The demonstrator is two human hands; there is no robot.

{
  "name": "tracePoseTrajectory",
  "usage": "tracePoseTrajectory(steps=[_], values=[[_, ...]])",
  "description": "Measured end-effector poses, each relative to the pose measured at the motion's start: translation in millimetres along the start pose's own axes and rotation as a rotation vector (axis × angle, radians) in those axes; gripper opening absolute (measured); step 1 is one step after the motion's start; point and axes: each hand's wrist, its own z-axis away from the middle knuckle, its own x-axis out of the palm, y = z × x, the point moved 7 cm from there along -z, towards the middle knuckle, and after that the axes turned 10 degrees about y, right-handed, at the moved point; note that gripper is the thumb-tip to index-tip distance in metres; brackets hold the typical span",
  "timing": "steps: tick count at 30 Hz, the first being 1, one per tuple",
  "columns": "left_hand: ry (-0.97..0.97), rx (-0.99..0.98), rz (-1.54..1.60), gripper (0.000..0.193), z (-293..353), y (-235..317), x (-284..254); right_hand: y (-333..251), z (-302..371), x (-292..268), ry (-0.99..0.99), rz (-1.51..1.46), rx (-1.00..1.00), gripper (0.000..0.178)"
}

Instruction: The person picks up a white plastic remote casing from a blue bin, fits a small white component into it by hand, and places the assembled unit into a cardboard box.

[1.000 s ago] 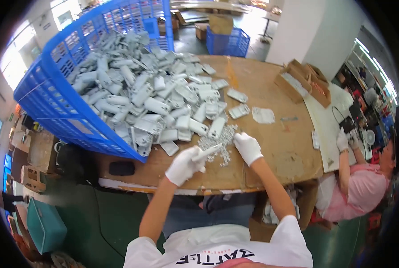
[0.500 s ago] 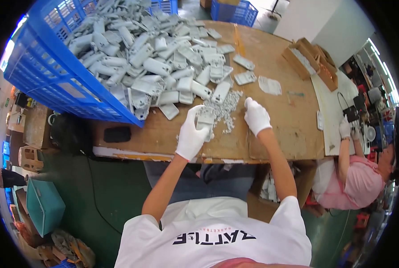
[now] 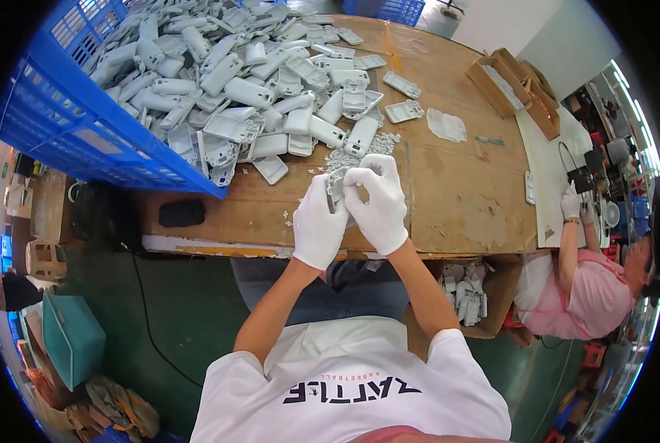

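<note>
Both my hands wear white gloves and meet above the near part of the cardboard-covered table [image 3: 455,199]. My left hand [image 3: 319,225] is closed round a light grey plastic casing [image 3: 336,184], held tilted with its edge up. My right hand [image 3: 380,203] touches the casing's right side, thumb and forefinger curled into a pinch; whatever sits between those fingertips is too small or hidden to make out. Just beyond my hands lies a heap of tiny grey-white pieces [image 3: 341,158]. Behind it spreads a large pile of similar casings [image 3: 226,81].
A blue plastic crate [image 3: 86,133] leans along the left of the pile. Near the front left edge lies a flat black object [image 3: 182,213]. Cardboard trays [image 3: 498,85] stand at the back right, and a co-worker in pink [image 3: 585,295] sits at the right. Under the table is a carton of pale parts [image 3: 466,295].
My right hand has come left from the table beside the small pieces to the casing. My left hand has turned the casing from facing up to on edge. The view has shifted slightly.
</note>
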Motion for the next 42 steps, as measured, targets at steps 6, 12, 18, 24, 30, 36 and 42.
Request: tracePoseTrajectory(steps=[6,12,18,24,30,36,42], values=[[0.057,0.082,-0.021,0.029,0,4,-7,-1,-6,14,-0.164,0.034,-0.047,0.017],[-0.002,0.242,-0.035,0.033,-4,3,-9,31,-15,11,-0.367,-0.032,0.499,0.019],[-0.105,0.249,0.077,0.030,2,9,-15,22,19,13,-0.405,-0.051,0.364,0.022],[-0.007,0.128,0.087,0.020,0,3,-20,-2,21,15,-0.229,0.015,0.175,0.039],[0.026,0.067,0.149,0.012,3,6,-22,0,17,8,-0.218,-0.123,0.281,0.034],[0.016,0.159,0.094,0.018,6,17,-23,3,18,2,-0.200,-0.159,0.391,0.036],[0.047,0.240,0.029,0.036,4,19,-23,12,22,13,-0.294,-0.323,0.581,0.037]])
